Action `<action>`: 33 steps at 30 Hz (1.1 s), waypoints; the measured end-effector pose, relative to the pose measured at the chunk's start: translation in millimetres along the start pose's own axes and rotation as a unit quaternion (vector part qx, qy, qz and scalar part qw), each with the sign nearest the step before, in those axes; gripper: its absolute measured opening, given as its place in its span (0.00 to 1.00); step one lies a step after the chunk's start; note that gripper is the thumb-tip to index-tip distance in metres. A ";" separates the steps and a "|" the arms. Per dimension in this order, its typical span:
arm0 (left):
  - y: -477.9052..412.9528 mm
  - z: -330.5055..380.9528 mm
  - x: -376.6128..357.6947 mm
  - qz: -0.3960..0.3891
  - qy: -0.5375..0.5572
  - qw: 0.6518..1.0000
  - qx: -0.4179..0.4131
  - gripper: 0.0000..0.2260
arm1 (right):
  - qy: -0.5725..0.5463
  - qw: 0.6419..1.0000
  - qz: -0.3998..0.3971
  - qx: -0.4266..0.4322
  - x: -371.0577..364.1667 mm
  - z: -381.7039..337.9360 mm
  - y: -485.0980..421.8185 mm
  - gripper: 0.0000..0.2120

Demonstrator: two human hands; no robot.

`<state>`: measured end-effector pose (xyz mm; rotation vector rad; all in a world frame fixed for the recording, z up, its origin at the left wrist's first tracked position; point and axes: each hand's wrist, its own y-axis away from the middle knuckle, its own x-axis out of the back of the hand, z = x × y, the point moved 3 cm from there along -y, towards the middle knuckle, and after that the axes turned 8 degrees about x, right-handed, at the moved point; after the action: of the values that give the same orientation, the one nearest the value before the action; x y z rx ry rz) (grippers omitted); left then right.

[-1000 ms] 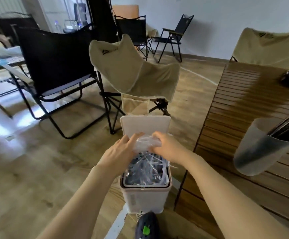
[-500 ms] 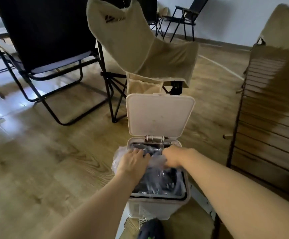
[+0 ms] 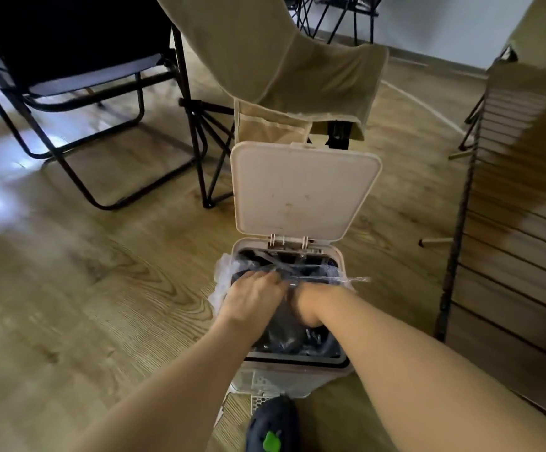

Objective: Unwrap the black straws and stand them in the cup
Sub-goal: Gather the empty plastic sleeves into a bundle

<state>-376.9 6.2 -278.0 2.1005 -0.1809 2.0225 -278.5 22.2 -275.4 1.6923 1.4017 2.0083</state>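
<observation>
Wood-grain floor (image 3: 85,288), indoor room with camp furniture.

1. White pedal bin (image 3: 338,256), near centre. Its lid (image 3: 304,190) stands raised at the far side; a dark shoe (image 3: 273,425) sits at the bin's near foot, probably on the pedal to keep the lid up. Black liner (image 3: 284,334) inside.
2. Clear wrappers (image 3: 330,279), crumpled, lying across the bin mouth and spilling over its left rim. Judged to be the straws' discarded packaging, being pushed down so that it stays inside.
3. Left hand (image 3: 253,300), back uppermost over the left of the opening, fingers bent down onto the wrappers. Pressing or clutching: cannot tell.
4. Right hand (image 3: 307,308), plunged into the liner just right of the left hand. Fingers are hidden, so its hold cannot be told.
5. Black straws and cup: not in view.
6. Beige camp chair (image 3: 265,53), far, behind the bin.
7. Black folding chair (image 3: 69,34), far left.
8. Slatted table (image 3: 526,223), right edge, blurred.

Stage, as judged: clearing waste.
</observation>
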 end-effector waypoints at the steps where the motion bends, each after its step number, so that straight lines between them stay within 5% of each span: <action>1: 2.3 1.1 -2.1 -0.014 -0.018 1.000 -0.005 0.14 | -0.002 1.000 -0.003 -0.007 -0.5 -0.4 0.9 0.19; 5: 11.1 -5.0 -14.3 -0.091 -0.046 0.995 0.005 0.11 | -0.023 0.999 0.024 -0.022 1.5 -4.1 5.8 0.13; 15: 3.3 -18.1 23.0 -0.058 0.015 0.998 -0.029 0.18 | -0.029 0.962 0.261 -0.071 35.5 -2.8 42.7 0.06; 24: 33.9 -18.7 96.6 0.077 0.050 0.996 -0.005 0.11 | -0.058 0.910 0.379 -0.157 51.8 1.9 128.1 0.08; 33: 61.7 -10.7 166.4 0.136 0.040 0.990 -0.002 0.22 | -0.043 0.889 0.428 -0.156 57.0 -18.9 193.9 0.07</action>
<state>-394.5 -40.4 -107.4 2.0846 -0.4814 2.2485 -232.4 -57.3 -94.4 2.4319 0.2250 2.2988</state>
